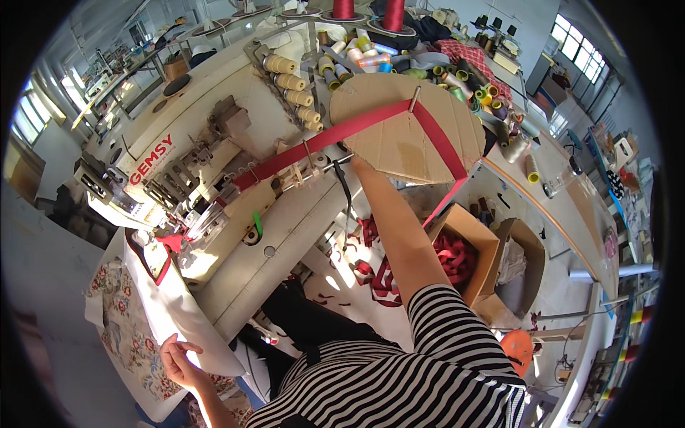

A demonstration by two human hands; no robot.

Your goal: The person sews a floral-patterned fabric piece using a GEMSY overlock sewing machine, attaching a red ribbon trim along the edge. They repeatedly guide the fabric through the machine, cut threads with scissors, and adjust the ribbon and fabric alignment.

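My left hand point(182, 364) is at the lower left, fingers loosely apart, resting by the edge of a long white panel point(187, 329). Red binding edges the panel's upper end, close to the sewing machine's point(235, 135) needle area. My right forearm point(397, 221) reaches up past the machine's arm. The right hand goes behind a rounded cardboard sheet point(371, 135), so its fingers are hidden. Dark red tape point(339, 130) runs from a pin on the cardboard through wire guides toward the needle area. Its other stretch drops from the cardboard toward an open box point(479, 239).
Red tape lies heaped in the box, beside another open carton point(531, 267). Several thread spools point(457, 85) crowd the table behind the cardboard, below red thread cones point(393, 16). Floral fabric point(125, 324) hangs under the white panel. Red scraps point(385, 282) litter the floor.
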